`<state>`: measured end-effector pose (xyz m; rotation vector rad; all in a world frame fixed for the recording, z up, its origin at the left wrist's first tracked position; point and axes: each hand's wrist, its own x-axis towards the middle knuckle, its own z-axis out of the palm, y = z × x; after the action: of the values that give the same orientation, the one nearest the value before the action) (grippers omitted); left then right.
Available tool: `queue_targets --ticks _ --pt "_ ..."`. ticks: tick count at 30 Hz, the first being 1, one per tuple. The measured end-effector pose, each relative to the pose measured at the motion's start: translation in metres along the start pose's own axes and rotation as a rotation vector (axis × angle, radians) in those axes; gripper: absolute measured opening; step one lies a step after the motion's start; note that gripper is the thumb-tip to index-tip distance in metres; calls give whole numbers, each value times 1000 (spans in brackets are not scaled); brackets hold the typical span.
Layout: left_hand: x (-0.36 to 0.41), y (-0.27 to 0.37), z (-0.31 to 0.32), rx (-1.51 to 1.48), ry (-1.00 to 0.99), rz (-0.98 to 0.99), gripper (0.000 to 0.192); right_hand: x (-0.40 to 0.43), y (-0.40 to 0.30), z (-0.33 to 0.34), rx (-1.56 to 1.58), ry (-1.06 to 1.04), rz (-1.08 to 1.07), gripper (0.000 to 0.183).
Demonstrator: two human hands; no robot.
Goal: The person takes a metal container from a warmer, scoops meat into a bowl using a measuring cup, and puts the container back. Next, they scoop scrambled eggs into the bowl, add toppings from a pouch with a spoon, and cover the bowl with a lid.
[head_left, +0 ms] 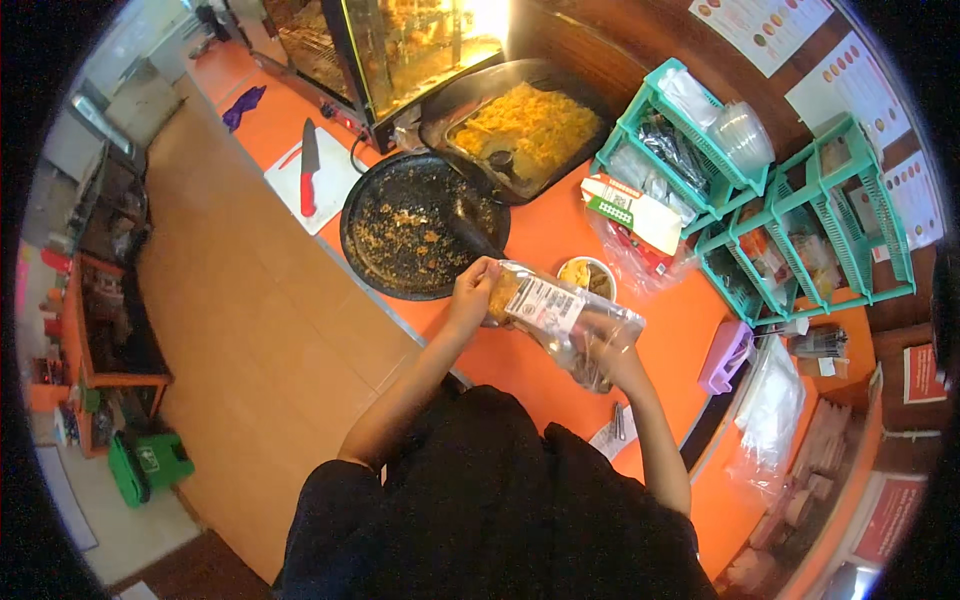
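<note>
A clear plastic bag (546, 301) with a printed label and browned food inside is held over the orange counter. My left hand (474, 292) grips its filled end, beside the dark round pan. My right hand (616, 352) is at the bag's other end, partly seen through the clear film; whether its fingers pinch the film is hard to tell. Just beyond the bag stands a small round tub (600, 276) with yellow and brown food. The dark round pan (420, 225) holds brown crumbs and has a dark handle-like thing lying over it.
A red-handled knife (308, 172) lies on a white cutting board (330, 154). Behind are a tray of yellow food (525, 127) and a lit glass display cabinet (420, 52). Teal plastic baskets (780, 217), a purple holder (724, 356) and plastic bags (772, 405) stand or lie at right.
</note>
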<state>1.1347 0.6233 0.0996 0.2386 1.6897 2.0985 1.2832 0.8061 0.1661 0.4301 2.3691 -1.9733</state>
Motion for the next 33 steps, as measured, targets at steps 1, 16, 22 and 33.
queue_targets --ticks 1,16,22,33 --pt "9 -1 -1 2 -13 4 28 6 -4 -6 11 -18 89 20" --pt "103 12 3 -59 -61 -144 26 22 6 -67 -46 304 134 13" --pt "124 -6 -1 49 -62 -33 28 32 45 -72 -8 367 120 13" --pt "133 -8 -16 125 -9 22 29 28 84 -96 -25 443 153 11"
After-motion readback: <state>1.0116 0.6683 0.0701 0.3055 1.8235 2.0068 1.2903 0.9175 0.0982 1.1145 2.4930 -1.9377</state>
